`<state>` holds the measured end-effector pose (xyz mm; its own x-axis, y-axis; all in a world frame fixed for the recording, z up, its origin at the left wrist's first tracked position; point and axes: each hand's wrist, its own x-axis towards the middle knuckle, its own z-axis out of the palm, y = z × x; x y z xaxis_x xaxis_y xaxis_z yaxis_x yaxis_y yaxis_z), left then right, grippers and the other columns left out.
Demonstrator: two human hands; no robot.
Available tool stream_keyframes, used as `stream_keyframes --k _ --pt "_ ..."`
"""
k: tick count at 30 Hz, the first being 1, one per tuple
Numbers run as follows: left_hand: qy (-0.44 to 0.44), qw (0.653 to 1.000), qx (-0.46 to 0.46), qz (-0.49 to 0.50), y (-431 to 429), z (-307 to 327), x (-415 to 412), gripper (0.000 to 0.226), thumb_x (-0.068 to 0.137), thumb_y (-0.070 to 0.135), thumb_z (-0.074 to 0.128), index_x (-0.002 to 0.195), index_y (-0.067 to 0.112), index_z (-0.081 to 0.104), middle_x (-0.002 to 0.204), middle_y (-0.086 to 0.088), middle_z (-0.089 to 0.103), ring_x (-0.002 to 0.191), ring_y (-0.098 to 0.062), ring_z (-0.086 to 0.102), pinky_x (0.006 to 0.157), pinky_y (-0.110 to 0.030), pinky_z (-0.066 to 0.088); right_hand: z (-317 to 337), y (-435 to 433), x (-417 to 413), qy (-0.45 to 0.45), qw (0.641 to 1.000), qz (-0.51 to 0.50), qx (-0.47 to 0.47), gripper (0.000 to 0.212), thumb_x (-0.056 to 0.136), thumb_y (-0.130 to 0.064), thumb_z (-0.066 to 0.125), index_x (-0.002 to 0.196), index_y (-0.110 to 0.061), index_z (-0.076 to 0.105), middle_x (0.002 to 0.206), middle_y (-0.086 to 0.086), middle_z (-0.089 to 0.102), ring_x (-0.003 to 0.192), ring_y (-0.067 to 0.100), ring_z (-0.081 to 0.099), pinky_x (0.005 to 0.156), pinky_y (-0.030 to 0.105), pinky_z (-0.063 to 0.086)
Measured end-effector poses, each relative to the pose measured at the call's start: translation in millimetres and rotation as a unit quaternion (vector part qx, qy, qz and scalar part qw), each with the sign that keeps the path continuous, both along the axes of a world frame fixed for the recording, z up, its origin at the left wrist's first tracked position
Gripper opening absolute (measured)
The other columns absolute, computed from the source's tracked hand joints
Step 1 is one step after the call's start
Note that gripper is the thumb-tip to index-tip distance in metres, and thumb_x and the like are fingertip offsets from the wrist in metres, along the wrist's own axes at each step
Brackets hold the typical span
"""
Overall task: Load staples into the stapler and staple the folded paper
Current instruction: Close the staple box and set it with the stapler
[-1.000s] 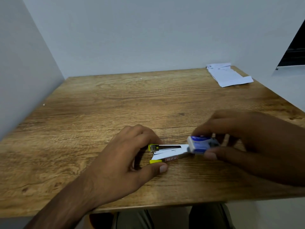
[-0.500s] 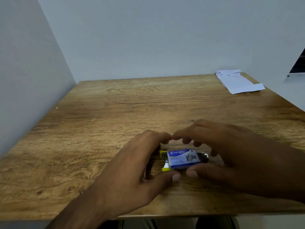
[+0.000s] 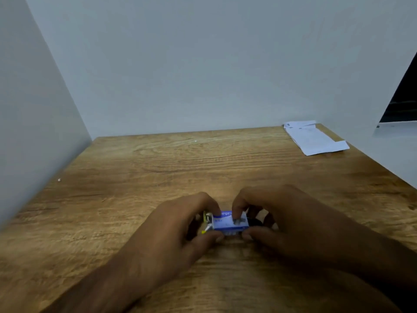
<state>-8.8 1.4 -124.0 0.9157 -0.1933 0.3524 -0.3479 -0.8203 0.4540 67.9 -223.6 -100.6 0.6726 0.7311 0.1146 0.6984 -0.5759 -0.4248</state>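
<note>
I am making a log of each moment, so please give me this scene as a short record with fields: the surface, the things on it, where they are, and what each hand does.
surface: wooden table
staple box: blue and white, near the front edge, between both hands
stapler: mostly hidden; yellow end shows left of the box
paper: white, folded, far right corner, untouched
left hand: fingers and thumb closed on the box's left end and the stapler
right hand: fingers on top of the box, thumb at its near side
staples: none seen outside the box
</note>
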Motion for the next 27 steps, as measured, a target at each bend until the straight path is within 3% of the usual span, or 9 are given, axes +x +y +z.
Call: stream_keyframes --k 4,7,11,17,21,27 --pt "0.004 0.999 -0.039 0.031 14.8 -0.2 54.9 0.027 0.076 0.032 0.084 0.095 0.033 0.065 0.087 0.018 0.071 0.075 -0.005 0.068 0.065 -0.019 0.051 -4.9 19.4 50.7 -0.018 0.999 -0.022 0.039 0.030 0.079 -0.028 0.076 0.100 -0.044 0.060 0.092 -0.025 0.069 0.090 -0.003 0.066 0.077 0.031 0.060" --pt "0.007 0.998 -0.042 0.056 26.1 -0.3 102.8 0.027 0.075 0.029 0.085 0.094 0.031 0.065 0.085 0.013 0.073 0.076 -0.005 0.067 0.069 -0.024 0.053 -12.9 38.9 94.8 -0.028 0.996 -0.038 0.070 0.027 0.077 -0.025 0.072 0.096 -0.040 0.060 0.090 -0.021 0.070 0.086 -0.002 0.067 0.076 0.033 0.059" --pt "0.018 0.995 -0.050 0.079 37.9 2.5 167.2 0.023 0.078 0.023 0.083 0.096 0.025 0.068 0.092 0.007 0.074 0.084 -0.012 0.068 0.079 -0.038 0.056 -19.0 63.1 152.4 -0.052 0.992 -0.060 0.103 0.027 0.075 -0.015 0.069 0.091 -0.035 0.061 0.073 -0.025 0.056 0.076 -0.005 0.058 0.065 0.024 0.046" --pt "0.027 0.993 -0.061 0.096 50.0 2.4 229.7 0.020 0.083 0.020 0.078 0.098 0.023 0.065 0.096 0.006 0.072 0.092 -0.018 0.067 0.084 -0.046 0.057 -18.1 85.8 213.3 -0.044 0.990 -0.071 0.115 0.025 0.080 -0.006 0.069 0.094 -0.026 0.063 0.077 -0.020 0.056 0.074 0.001 0.055 0.059 0.019 0.042" --pt "0.024 0.994 -0.033 0.099 53.5 4.0 252.2 0.022 0.084 0.023 0.077 0.101 0.024 0.063 0.098 0.005 0.072 0.092 -0.019 0.066 0.083 -0.044 0.056 -15.8 90.4 236.1 -0.034 0.992 -0.070 0.097 0.025 0.082 -0.006 0.068 0.099 -0.025 0.064 0.091 -0.011 0.061 0.083 0.010 0.058 0.059 0.018 0.041" --pt "-0.009 0.996 -0.003 0.093 54.0 0.8 261.6 0.022 0.084 0.028 0.074 0.100 0.029 0.059 0.091 0.009 0.070 0.075 -0.011 0.063 0.068 -0.032 0.054 -14.9 89.2 252.1 -0.010 0.991 -0.076 0.108 0.028 0.076 -0.011 0.065 0.097 -0.030 0.064 0.089 -0.011 0.066 0.080 0.009 0.060 0.068 0.028 0.050"
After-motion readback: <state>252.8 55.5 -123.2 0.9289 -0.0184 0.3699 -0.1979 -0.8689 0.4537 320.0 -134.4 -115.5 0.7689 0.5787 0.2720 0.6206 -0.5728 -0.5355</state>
